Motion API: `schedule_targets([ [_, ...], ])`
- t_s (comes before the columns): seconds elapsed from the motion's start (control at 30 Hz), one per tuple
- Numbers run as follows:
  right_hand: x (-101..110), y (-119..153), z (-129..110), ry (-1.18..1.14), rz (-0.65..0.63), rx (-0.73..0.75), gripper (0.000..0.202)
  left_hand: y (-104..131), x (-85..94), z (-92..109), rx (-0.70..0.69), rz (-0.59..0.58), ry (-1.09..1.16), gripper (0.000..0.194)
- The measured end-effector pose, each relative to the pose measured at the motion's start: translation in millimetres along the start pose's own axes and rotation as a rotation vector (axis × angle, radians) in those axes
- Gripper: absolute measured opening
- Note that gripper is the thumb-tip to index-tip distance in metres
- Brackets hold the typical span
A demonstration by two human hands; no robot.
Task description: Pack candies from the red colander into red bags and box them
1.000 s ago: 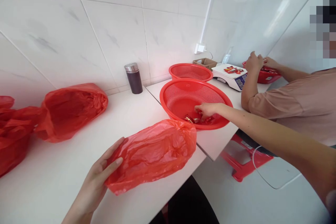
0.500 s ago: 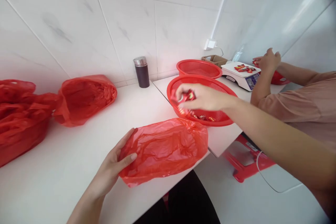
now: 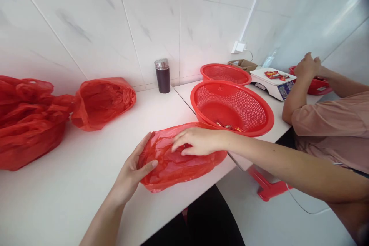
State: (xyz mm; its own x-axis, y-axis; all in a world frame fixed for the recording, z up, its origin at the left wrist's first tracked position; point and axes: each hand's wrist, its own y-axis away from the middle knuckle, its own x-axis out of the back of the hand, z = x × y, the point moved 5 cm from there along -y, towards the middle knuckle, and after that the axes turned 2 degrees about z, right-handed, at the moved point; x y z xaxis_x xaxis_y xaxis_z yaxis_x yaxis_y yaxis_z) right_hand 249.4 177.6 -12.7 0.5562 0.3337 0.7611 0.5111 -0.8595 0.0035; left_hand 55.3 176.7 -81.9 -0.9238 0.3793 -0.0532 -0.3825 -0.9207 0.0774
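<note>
A red plastic bag (image 3: 164,173) lies with its mouth spread at the table's front edge. My left hand (image 3: 132,173) grips the bag's left rim between thumb and fingers. Over the bag's opening, my right hand (image 3: 197,141) reaches in with curled fingers; something small and dark red shows between thumb and fingers, too hidden to name. Behind it stands a large red perforated basket (image 3: 230,105), with a few red wrapped packets (image 3: 229,127) at its near side.
On the white table (image 3: 86,177) are another open red bag (image 3: 100,103), a heap of red bags (image 3: 31,123) and a dark tumbler (image 3: 163,78). Behind are a second basket (image 3: 226,73) and a scale (image 3: 271,82) with packets. A person (image 3: 331,123) sits right.
My right hand, which held red packets over the basket, has moved left and down into the bag's opening. The view has shifted slightly. The co-worker's hands are now closer together.
</note>
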Motion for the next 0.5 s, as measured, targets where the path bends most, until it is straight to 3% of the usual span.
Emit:
schedule_targets([
  [0.07,14.6,0.5,-4.7,-0.003,-0.059,0.096,0.024,0.2,0.3,0.8,-0.014,0.014,-0.021,0.076],
  [0.13,45.1,2.4,9.0,0.016,0.121,0.030,0.023,0.6,0.6,2.1,-0.034,0.023,-0.049,0.075],
  [0.2,76.9,9.9,38.2,0.106,0.294,-0.104,0.028,1.1,0.9,3.1,-0.049,0.023,-0.072,0.075],
  [0.23,88.8,15.6,57.5,0.177,0.311,-0.195,0.032,1.3,1.1,3.1,-0.050,0.019,-0.073,0.075],
  [0.37,99.5,51.2,141.9,0.419,-0.017,-0.678,0.071,0.7,2.2,0.2,-0.035,-0.015,-0.048,0.075],
  [0.43,89.8,68.9,166.3,0.417,-0.143,-0.799,0.071,-0.6,3.1,-2.0,-0.035,-0.034,-0.061,0.075],
  [0.5,77.6,78.2,176.8,0.391,-0.184,-0.819,0.057,-2.1,4.3,-4.3,-0.029,-0.036,-0.079,0.075],
])
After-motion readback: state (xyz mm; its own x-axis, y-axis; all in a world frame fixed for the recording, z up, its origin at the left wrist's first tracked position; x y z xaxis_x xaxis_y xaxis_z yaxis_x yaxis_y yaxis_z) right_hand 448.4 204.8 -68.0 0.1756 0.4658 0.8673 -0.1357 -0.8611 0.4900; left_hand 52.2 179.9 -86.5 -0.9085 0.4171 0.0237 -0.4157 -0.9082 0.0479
